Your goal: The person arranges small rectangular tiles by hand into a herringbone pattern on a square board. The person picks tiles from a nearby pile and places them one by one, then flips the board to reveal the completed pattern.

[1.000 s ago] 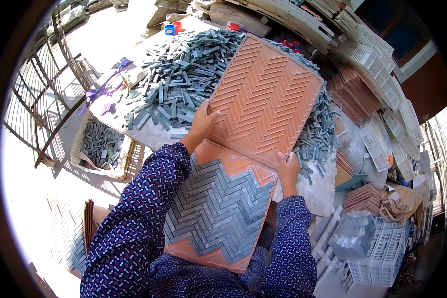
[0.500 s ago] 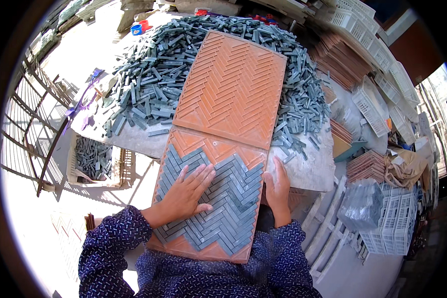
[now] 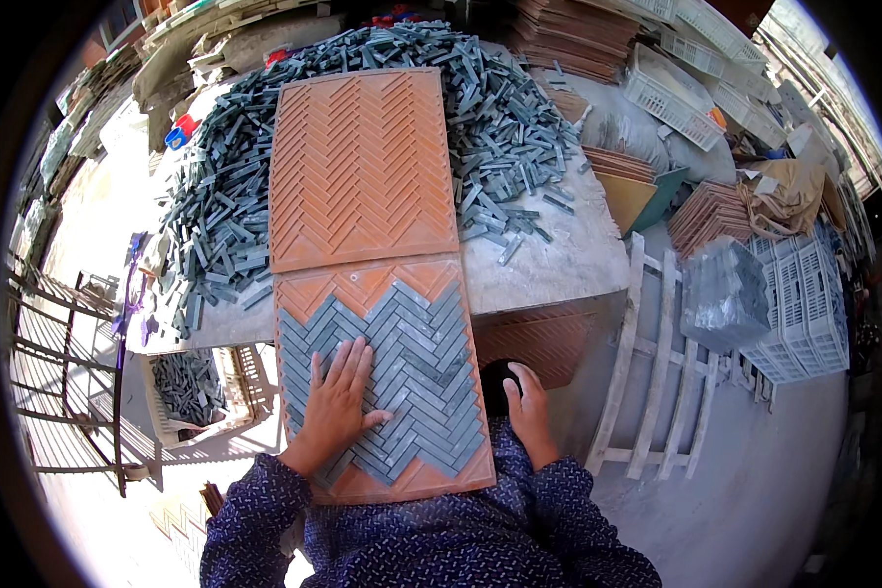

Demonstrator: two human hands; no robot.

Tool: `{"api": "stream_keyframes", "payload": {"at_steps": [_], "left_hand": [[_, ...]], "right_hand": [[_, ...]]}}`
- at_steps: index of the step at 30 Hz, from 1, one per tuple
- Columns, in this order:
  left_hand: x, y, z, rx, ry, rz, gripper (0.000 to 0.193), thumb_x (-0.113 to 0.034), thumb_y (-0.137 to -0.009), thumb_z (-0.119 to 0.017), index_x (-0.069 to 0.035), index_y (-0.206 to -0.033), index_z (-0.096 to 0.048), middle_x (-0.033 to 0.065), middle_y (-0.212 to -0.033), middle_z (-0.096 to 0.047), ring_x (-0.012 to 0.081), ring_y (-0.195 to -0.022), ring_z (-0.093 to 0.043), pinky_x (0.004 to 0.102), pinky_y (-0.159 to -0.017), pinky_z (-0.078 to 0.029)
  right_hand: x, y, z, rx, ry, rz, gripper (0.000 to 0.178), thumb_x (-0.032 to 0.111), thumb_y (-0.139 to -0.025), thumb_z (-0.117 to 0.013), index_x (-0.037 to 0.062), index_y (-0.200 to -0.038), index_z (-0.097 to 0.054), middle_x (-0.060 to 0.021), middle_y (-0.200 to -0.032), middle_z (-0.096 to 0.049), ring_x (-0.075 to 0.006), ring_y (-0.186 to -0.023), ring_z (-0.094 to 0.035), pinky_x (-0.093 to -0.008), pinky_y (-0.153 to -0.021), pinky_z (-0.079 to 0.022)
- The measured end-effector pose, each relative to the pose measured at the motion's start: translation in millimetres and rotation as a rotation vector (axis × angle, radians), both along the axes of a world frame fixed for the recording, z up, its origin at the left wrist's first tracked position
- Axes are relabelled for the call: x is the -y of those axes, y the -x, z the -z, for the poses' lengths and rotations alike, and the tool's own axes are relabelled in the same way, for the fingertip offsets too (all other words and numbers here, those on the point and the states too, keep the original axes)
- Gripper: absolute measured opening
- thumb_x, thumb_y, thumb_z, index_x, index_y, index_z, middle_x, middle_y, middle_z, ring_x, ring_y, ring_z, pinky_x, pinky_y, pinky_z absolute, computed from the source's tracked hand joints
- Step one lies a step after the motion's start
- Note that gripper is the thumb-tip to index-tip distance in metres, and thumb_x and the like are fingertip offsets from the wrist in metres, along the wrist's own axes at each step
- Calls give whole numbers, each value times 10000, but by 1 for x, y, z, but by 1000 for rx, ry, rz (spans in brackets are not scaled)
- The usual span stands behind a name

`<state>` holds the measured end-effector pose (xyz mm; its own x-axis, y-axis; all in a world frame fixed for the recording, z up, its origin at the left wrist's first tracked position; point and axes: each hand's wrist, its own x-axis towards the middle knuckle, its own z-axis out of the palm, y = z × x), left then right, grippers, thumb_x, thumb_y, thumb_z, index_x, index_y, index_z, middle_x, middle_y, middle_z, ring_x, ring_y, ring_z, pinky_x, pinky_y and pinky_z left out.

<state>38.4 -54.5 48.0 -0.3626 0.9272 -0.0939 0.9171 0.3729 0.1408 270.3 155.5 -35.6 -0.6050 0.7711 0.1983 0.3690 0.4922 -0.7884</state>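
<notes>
My left hand (image 3: 335, 410) lies flat, fingers spread, on a herringbone sheet of grey-green stone strips (image 3: 426, 377). The strips sit in an orange grooved mould tray (image 3: 468, 472) that reaches from the table to my lap. Bare orange grooves show at the tray's far and near ends. Just beyond it, touching its far edge, rests a second orange mould tray (image 3: 363, 167) with no strips in it. Off the near tray's right edge, my right hand (image 3: 529, 412) hangs with loosely bent fingers and thumb apart, holding nothing.
A large heap of loose stone strips (image 3: 216, 186) surrounds the far tray on the worktable (image 3: 559, 269). A crate of strips (image 3: 235, 416) stands low at left. Rightward are a wooden pallet (image 3: 647, 372), a wrapped bundle (image 3: 723, 294), white crates (image 3: 804, 309) and stacked boards (image 3: 710, 220).
The view has swung right, so the table and trays appear farther left. My left hand stays on the strips. My right hand has moved away from the tray's edge, lower and nearer me.
</notes>
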Motion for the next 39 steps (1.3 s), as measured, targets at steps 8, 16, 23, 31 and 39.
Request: {"api": "stream_keyframes", "payload": {"at_steps": [8,16,23,31,39], "left_hand": [[-56,-48,2,64,-77,105,854,-560,-831,-531,-39,-1453,-266,125,-1519,-259,261,-1413,-220,530,-1127,-129],[-56,-50,0,73,-90,108,848,-540,-817,-562,-47,-1447,-281,130,-1513,-272,269,-1405,-241,534,-1126,-129],[-57,-50,1,67,-102,93,873,-565,-811,-558,-42,-1447,-269,126,-1509,-276,270,-1404,-240,543,-1127,-109],[-54,-50,1,81,-139,86,887,-586,-806,-546,-48,-1452,-265,120,-1513,-272,260,-1406,-238,536,-1130,-106],[-52,-51,8,73,-142,80,883,-623,-828,-495,-55,-1460,-256,107,-1517,-269,246,-1411,-223,521,-1140,-87]], "right_hand": [[1,5,-11,-59,-3,-35,300,180,-893,-602,-14,-1120,-574,-206,-1122,-606,-364,-1039,-580,-396,-891,-462],[7,41,-60,-285,-159,-158,243,25,-813,-642,-3,-1054,-629,-148,-962,-593,-305,-873,-593,-355,-754,-489],[12,62,-57,-201,-24,-152,180,77,-801,-675,4,-954,-615,-119,-887,-570,-281,-799,-593,-350,-694,-486],[12,65,-60,-357,440,-173,193,-15,-745,-735,1,-877,-595,-72,-850,-604,-95,-708,-599,-229,-590,-487],[16,15,-102,-417,-271,-395,167,-55,-682,-734,13,-819,-666,-131,-952,-647,-270,-825,-654,-338,-715,-545]]}}
